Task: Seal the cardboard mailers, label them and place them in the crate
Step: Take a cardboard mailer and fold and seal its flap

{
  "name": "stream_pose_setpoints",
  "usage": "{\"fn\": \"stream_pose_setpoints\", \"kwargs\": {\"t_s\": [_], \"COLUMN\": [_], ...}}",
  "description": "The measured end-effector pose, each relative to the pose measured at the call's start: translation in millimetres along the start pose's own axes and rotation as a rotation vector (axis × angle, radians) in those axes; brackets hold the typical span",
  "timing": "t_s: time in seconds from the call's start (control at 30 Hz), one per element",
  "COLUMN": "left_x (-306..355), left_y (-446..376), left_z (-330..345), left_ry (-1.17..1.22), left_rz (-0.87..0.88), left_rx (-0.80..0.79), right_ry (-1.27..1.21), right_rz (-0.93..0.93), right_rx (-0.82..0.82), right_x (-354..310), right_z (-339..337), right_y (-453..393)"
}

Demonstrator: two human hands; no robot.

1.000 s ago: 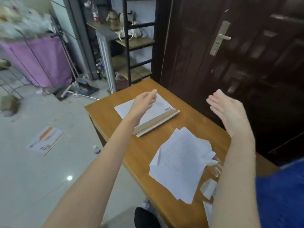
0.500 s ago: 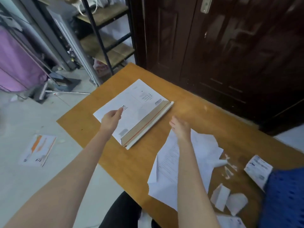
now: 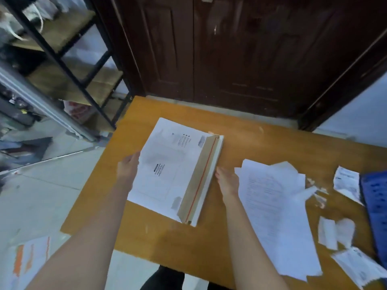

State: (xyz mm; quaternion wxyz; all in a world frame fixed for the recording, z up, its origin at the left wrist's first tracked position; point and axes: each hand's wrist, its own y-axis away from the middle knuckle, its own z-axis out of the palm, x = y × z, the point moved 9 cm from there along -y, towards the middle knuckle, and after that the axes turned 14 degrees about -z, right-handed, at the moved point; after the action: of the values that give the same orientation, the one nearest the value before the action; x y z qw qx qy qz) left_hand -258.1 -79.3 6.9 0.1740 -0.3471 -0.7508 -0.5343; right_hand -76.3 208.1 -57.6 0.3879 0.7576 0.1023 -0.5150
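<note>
A white cardboard mailer [image 3: 167, 174] lies flat in the middle of the wooden table [image 3: 261, 143]. Its brown flap [image 3: 201, 176], with a red tear strip, stands open along the right edge. My left hand [image 3: 127, 169] holds the mailer's left edge, and its fingertips are hidden under the cardboard. My right hand [image 3: 227, 181] rests on the table at the flap's outer edge, fingertips touching it. A blue crate [image 3: 374, 208] shows at the far right edge of the view.
A loose stack of white sheets [image 3: 274, 214] lies right of my right hand. Label slips and torn backing scraps [image 3: 335, 233] are scattered near the crate. A dark door [image 3: 240, 49] stands behind the table, a black shelf rack [image 3: 62, 65] at the left, and a printed sheet [image 3: 25, 262] on the floor.
Both hands came down from the air to the mailer, the left to its left edge and the right to the flap side. The camera tilted downward.
</note>
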Motion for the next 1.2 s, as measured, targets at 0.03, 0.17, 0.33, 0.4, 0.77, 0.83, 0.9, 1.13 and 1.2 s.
{"fn": "stream_pose_setpoints", "kwargs": {"t_s": [0.03, 0.17, 0.33, 0.4, 0.77, 0.83, 0.9, 1.13, 1.2], "left_x": [3.6, 17.1, 13.4, 13.3, 8.4, 4.6, 6.0, 17.8, 15.9], "left_y": [-7.9, -24.9, -40.9, -46.8, -45.0, -42.0, -37.2, -28.0, -26.3], "left_z": [-1.3, -1.0, 11.5, 13.3, 34.3, 38.5, 40.3, 30.8, 28.0], "left_ry": [-0.013, -0.175, -0.46, -0.546, -0.54, -0.515, -0.517, -0.78, -0.773], "left_rz": [0.009, 0.106, 0.11, 0.107, 0.003, -0.047, -0.049, 0.085, 0.063], "left_rx": [-0.001, 0.029, 0.042, 0.062, -0.153, -0.216, -0.225, -0.038, -0.022], "right_ry": [0.02, 0.094, 0.186, 0.267, 0.519, 0.477, 0.472, 0.456, 0.431], "right_rz": [0.004, 0.002, -0.034, -0.042, -0.026, -0.02, -0.031, -0.122, -0.138], "right_rx": [0.027, 0.1, 0.088, 0.107, 0.224, 0.256, 0.264, 0.18, 0.198], "right_x": [2.8, -5.8, -12.7, -18.0, -30.4, -28.6, -29.5, -38.6, -40.1], "right_z": [1.5, 2.9, 10.6, 11.0, -3.5, -10.7, -14.5, -7.8, -6.7], "right_y": [1.6, 21.3, 31.5, 36.3, 45.0, 48.0, 50.2, 52.3, 50.8]}}
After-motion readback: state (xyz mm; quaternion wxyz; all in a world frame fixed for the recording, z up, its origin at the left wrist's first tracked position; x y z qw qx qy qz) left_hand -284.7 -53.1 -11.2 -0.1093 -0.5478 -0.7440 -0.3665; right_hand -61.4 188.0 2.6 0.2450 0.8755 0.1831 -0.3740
